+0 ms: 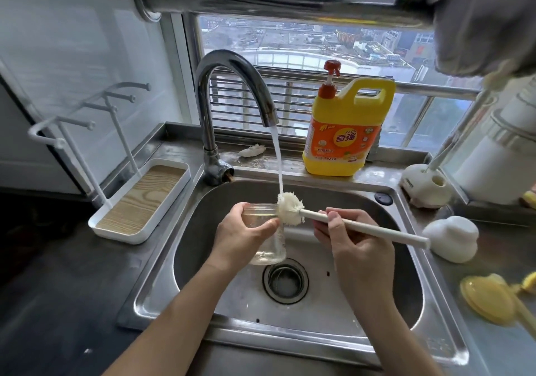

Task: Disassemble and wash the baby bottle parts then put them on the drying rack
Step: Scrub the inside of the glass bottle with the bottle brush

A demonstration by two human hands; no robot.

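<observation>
Stainless sink [162, 297] leaves open basin around both hands. The left hand [240, 236] grips the clear bottle [268, 251] above the drain [285, 281]. The right hand [353, 248] holds the brush [290, 209], whose head touches the bottle mouth under the running water [278, 158]. What the bottle contains cannot be told. The drying rack [139, 201] stands just left of the sink.

Clear bottle [265, 236] upright over sink [319, 312]

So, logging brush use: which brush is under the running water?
The bottle brush in the right hand, bristles under the stream at the mouth of the bottle; the other brush stands in its white holder.
</observation>
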